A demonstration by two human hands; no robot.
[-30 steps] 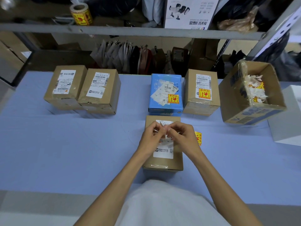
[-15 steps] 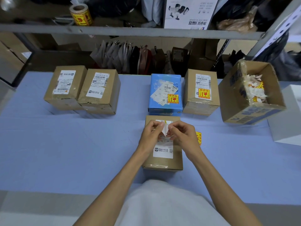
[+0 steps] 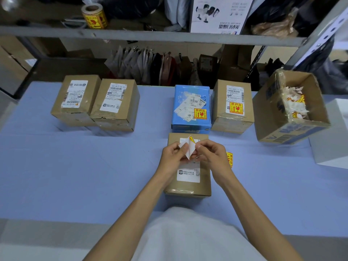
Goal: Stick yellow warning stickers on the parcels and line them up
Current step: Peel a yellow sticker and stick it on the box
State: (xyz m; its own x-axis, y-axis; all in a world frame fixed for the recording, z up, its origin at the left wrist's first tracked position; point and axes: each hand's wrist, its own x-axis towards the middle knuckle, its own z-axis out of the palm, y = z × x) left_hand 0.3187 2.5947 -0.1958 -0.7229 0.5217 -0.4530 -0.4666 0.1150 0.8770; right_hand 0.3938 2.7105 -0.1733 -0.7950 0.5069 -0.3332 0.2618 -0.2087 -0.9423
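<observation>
Both hands meet over a brown parcel (image 3: 188,185) at the table's middle front. My left hand (image 3: 174,157) pinches the white backing paper (image 3: 189,148), and my right hand (image 3: 211,156) pinches the yellow sticker (image 3: 192,139) that is partly peeled from it. Another yellow sticker (image 3: 229,159) lies on the table just right of this parcel. Behind it stand a blue parcel (image 3: 192,106) and a brown parcel (image 3: 233,108), each bearing a yellow sticker. Two brown parcels (image 3: 75,98) (image 3: 114,104) without yellow stickers stand side by side at the back left.
An open cardboard box (image 3: 278,121) holding crumpled backing scraps sits at the back right, with a white box (image 3: 331,140) beside it. A roll of yellow stickers (image 3: 94,16) stands on the shelf above. The blue table (image 3: 75,176) reaches to the front edge.
The white backing has come away from the sticker between my fingers; the paper now stands up in a folded peak with a yellow corner showing.
</observation>
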